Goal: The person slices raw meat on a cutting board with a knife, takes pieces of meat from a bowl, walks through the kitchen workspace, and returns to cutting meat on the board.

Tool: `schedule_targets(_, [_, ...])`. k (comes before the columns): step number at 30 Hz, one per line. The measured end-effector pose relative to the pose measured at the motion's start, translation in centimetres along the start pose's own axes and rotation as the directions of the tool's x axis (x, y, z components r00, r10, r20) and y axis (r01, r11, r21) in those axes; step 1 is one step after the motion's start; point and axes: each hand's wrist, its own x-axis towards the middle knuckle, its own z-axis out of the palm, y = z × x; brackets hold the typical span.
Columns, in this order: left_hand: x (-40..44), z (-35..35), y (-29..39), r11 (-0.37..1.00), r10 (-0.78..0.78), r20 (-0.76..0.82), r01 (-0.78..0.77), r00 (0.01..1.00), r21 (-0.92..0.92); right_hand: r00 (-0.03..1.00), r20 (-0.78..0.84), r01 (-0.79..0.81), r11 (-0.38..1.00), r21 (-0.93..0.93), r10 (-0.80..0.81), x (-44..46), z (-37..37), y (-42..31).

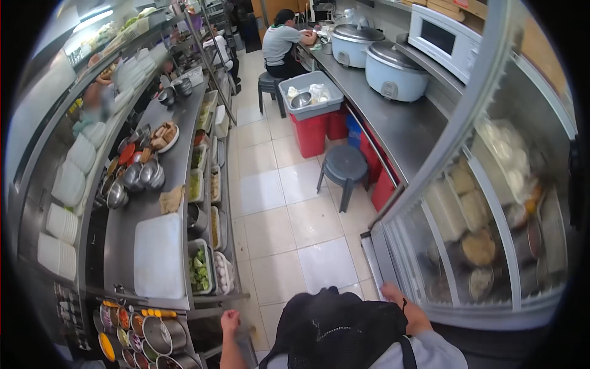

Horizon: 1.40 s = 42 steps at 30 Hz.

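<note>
My left hand [230, 321] hangs low beside the left counter, its fingers curled in with no object showing in them. Closest to it are a lower shelf and a tub of green leafy vegetables [200, 270], with a tray of eggs [222, 273] alongside. On the other side, my right hand [391, 292] is near the bottom corner of the glass-door fridge [409, 270]. Its fingers look loosely closed and nothing shows in them. A dark band circles that wrist. Between my arms, a black cap or cloth and my grey shirt fill the bottom of the head view.
A tiled floor aisle [276, 215] runs ahead. A grey stool [345, 165] and red bins [307, 132] under a grey tub [310, 111] stand along its right. Rice cookers [396, 74] sit on the right counter. A seated person [284, 46] leans there. Steel bowls [150, 175] crowd the left counter.
</note>
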Motion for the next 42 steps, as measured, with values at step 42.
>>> schedule_targets(42, [66.1,33.9,63.5,0.895,-0.306,0.372,0.132,0.876,0.426,0.952,-0.291,0.080,0.850,0.521,0.089,52.2,-42.1,-38.3])
